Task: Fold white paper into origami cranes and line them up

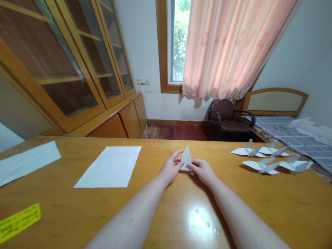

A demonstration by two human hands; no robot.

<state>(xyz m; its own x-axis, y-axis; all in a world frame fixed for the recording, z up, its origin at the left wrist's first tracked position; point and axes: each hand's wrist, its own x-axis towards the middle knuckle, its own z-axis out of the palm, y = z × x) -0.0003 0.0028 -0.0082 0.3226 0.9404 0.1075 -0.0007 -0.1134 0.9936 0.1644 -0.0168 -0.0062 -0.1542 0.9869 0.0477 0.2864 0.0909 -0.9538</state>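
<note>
A small piece of folded white paper (186,158), narrow and pointed at the top, is held upright between my two hands near the middle of the table. My left hand (171,167) pinches its left side, with the thumb on the near face and the fingers curled by the edge. On the lower right corner, the thumb and fingers of my right hand (203,169) are closed. The paper's far face is hidden from me.
Several folded paper cranes (260,166) stand at the table's right. Left of my hands lies a white sheet (110,167), with a paper strip (29,162) farther left. A yellow label (20,221) is at the near left. Beyond the table is an office chair (225,116).
</note>
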